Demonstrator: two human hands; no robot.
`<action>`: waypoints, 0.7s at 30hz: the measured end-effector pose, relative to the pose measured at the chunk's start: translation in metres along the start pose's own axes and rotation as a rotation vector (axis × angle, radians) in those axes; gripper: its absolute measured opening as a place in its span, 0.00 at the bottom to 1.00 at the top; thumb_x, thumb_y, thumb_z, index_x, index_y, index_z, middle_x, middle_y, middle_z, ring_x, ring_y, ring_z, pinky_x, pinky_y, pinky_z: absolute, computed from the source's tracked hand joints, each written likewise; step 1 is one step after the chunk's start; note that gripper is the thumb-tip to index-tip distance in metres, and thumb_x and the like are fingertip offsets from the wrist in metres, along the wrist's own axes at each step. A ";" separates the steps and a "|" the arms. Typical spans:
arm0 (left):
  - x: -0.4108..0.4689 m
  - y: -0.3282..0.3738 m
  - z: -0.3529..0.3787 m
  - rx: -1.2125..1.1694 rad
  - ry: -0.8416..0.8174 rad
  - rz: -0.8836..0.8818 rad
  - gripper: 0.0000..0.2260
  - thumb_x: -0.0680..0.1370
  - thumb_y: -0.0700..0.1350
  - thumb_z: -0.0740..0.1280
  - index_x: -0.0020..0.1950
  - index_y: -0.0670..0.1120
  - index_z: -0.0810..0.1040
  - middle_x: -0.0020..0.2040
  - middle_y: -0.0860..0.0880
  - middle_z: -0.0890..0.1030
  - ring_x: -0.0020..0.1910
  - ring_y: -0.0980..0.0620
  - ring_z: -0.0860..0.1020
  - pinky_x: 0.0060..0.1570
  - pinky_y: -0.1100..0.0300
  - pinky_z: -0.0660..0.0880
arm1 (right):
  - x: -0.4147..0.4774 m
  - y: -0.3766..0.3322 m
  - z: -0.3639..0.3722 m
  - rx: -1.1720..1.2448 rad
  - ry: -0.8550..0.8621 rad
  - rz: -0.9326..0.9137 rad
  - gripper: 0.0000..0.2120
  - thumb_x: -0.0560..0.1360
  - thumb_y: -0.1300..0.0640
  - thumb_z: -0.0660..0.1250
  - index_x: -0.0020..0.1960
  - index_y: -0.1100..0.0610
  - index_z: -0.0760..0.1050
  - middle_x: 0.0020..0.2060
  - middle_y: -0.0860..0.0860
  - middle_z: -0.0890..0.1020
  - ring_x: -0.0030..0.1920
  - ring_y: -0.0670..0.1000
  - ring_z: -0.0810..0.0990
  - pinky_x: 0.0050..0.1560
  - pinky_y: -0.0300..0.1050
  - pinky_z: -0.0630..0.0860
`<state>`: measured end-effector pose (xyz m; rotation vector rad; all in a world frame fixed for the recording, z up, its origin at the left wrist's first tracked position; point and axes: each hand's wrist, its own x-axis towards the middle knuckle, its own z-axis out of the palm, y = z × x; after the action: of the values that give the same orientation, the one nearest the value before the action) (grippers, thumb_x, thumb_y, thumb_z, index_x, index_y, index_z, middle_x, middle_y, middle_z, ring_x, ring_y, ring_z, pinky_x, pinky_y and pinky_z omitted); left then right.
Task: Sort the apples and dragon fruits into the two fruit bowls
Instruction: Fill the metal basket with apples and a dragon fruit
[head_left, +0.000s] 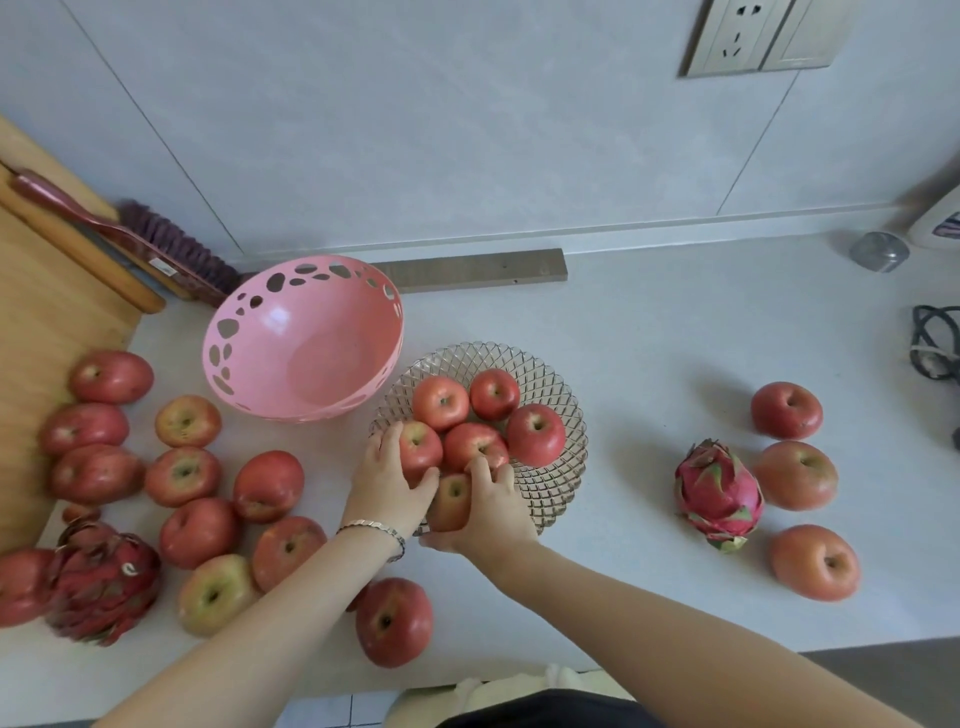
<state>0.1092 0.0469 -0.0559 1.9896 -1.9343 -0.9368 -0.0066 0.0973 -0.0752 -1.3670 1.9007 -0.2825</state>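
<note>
A clear cut-glass bowl (563, 415) in the middle holds several red apples. My left hand (387, 480) grips an apple (422, 448) at the bowl's near-left side. My right hand (488, 512) grips another apple (451, 501) at the bowl's front rim. An empty pink perforated bowl (304, 338) stands behind and to the left. Several loose apples lie on the left of the counter, such as one (267, 486), beside a dragon fruit (101, 584). On the right lie a second dragon fruit (719, 493) and three apples, one of them (813, 561) nearest me.
A wooden board (47, 322) and a red brush (130, 234) lie at the far left. A grey bar (478, 270) runs along the wall. A black cable (935, 343) and a small jar (879, 252) sit at the far right. One apple (394, 621) lies near the counter's front edge.
</note>
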 end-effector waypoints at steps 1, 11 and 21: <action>0.000 0.001 0.001 0.002 -0.007 -0.010 0.33 0.73 0.51 0.67 0.73 0.49 0.56 0.74 0.45 0.59 0.71 0.45 0.63 0.68 0.52 0.63 | 0.000 -0.001 0.000 -0.025 0.004 -0.001 0.41 0.57 0.40 0.77 0.61 0.55 0.62 0.63 0.56 0.66 0.58 0.58 0.73 0.55 0.51 0.75; -0.002 -0.003 0.004 0.033 -0.206 0.012 0.32 0.67 0.58 0.70 0.69 0.62 0.63 0.76 0.44 0.37 0.76 0.42 0.44 0.73 0.50 0.55 | 0.005 -0.002 -0.008 -0.272 0.003 -0.262 0.51 0.62 0.38 0.73 0.72 0.59 0.52 0.64 0.56 0.65 0.56 0.57 0.77 0.54 0.49 0.75; -0.014 -0.003 0.023 0.183 -0.136 0.092 0.30 0.59 0.61 0.75 0.59 0.59 0.73 0.73 0.43 0.30 0.75 0.36 0.41 0.72 0.46 0.58 | -0.006 0.061 -0.061 -0.529 -0.232 -0.418 0.18 0.73 0.48 0.67 0.59 0.55 0.73 0.55 0.52 0.76 0.58 0.53 0.73 0.61 0.46 0.67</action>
<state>0.0998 0.0666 -0.0714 1.9567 -2.2395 -0.9229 -0.0918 0.1124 -0.0657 -2.0525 1.5376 0.1934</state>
